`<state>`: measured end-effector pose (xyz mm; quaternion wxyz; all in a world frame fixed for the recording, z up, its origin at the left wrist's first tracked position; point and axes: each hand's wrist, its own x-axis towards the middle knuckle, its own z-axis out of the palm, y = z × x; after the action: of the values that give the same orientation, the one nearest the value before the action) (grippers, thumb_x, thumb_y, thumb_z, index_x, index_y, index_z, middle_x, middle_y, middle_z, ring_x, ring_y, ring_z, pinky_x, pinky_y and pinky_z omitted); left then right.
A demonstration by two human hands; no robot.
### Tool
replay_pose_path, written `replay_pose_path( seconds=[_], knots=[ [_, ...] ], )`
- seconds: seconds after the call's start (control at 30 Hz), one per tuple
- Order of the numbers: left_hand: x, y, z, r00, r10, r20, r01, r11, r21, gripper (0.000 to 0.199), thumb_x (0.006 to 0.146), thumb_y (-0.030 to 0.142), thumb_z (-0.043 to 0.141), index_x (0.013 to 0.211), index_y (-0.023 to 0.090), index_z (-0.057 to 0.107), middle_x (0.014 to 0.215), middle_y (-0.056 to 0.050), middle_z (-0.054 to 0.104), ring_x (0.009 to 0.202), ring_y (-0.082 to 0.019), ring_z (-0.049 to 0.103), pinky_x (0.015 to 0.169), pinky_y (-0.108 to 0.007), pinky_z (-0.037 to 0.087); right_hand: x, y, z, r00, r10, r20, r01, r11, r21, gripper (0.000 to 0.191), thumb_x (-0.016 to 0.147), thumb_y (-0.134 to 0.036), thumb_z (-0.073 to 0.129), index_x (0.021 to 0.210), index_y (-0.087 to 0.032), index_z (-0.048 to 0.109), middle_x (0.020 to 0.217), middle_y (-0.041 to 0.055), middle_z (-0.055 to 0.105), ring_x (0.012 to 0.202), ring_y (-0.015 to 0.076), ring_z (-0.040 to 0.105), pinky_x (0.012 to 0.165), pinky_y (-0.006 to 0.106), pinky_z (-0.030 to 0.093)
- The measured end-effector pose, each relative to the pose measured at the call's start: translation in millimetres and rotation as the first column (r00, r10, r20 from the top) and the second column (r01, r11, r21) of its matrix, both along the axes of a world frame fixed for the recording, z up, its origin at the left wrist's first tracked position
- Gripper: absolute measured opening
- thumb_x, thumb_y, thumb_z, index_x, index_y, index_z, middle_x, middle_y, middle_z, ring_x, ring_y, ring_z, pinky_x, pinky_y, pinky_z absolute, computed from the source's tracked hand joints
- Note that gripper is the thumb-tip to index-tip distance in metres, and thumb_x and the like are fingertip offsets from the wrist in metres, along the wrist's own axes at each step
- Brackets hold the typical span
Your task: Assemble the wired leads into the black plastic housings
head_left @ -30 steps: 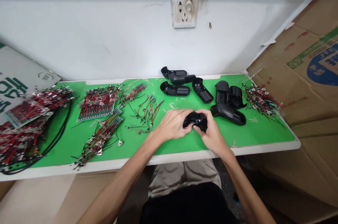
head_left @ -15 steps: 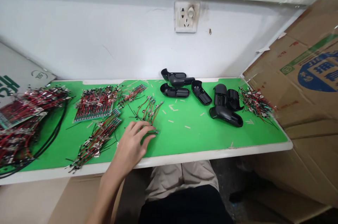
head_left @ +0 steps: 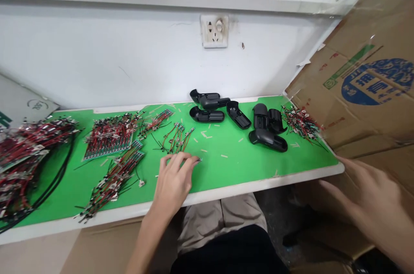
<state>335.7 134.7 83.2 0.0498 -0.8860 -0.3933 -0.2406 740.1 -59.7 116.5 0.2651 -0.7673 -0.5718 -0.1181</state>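
Note:
My left hand [head_left: 174, 177] is low over the green mat with thumb and fingers pinched on a small wired circuit board [head_left: 199, 160]; only its tip shows past the fingers. Just beyond lie a few loose wired boards [head_left: 178, 137]. To the left is a bundle of wired boards [head_left: 121, 166], with a panel of red-wired boards [head_left: 108, 136] behind it. My right hand [head_left: 371, 198] is at the table's right end, blurred, thumb and fingers apart, nothing seen in it. Nearest to it on the mat is a heap of wired boards [head_left: 301, 123].
Several black plastic housings [head_left: 265, 139] lie toward the back and right of the green mat [head_left: 226, 175]. A large wire pile [head_left: 35, 144] fills the left end. A cardboard box [head_left: 355, 136] borders the right; a wall socket [head_left: 214, 31] is behind.
My right hand has come into view at the right. My left hand has closed more tightly on the small board. The camera view has shifted slightly.

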Motion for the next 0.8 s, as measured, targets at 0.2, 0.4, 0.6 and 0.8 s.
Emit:
replay_pose_path(
  seconds=[0.2,0.4,0.6,0.8],
  knots=[
    [22,-13,-6.0,0.986,-0.046,0.158,0.061,0.994,-0.088,0.023,0.1,0.015,0.051,0.119,0.021,0.063,0.11,-0.008,0.064,0.097,-0.02,0.061,0.085,-0.035,0.05,-79,124,-7.0,0.94,0.339,-0.047,-0.342,0.931,-0.129,0.041,0.098,-0.03,0.057,0.138,-0.022,0.052,0.13,0.0185,0.054,0.119,0.0403,0.052,0.098,0.062,0.049],
    [31,-15,-9.6,0.975,-0.08,0.207,0.12,0.975,-0.188,0.019,0.101,0.02,0.053,0.117,0.022,0.063,0.109,-0.007,0.063,0.1,-0.02,0.061,0.09,-0.035,0.052,-95,169,-34.6,0.972,0.23,0.042,-0.219,0.958,-0.184,0.05,0.087,-0.003,0.042,0.134,-0.013,0.055,0.13,0.0283,0.051,0.117,0.046,0.05,0.085,0.065,0.051],
    [34,-13,-13.0,0.973,-0.086,0.215,0.132,0.968,-0.213,0.018,0.1,0.022,0.053,0.111,0.024,0.068,0.105,-0.006,0.067,0.097,-0.02,0.064,0.087,-0.037,0.054,-93,163,-43.9,0.977,0.2,0.073,-0.187,0.971,-0.15,0.035,0.089,-0.009,0.039,0.117,-0.014,0.06,0.131,0.0303,0.049,0.108,0.0448,0.054,0.072,0.059,0.055],
    [45,-23,12.0,0.873,-0.015,0.488,0.205,0.918,-0.339,0.014,0.099,0.023,0.059,0.105,0.025,0.071,0.102,-0.004,0.07,0.096,-0.017,0.067,0.086,-0.032,0.056,-97,137,6.4,0.916,0.397,-0.054,-0.4,0.903,-0.157,0.04,0.097,-0.02,0.044,0.136,-0.021,0.054,0.117,0.021,0.059,0.11,0.0407,0.054,0.081,0.055,0.057]
  ],
)
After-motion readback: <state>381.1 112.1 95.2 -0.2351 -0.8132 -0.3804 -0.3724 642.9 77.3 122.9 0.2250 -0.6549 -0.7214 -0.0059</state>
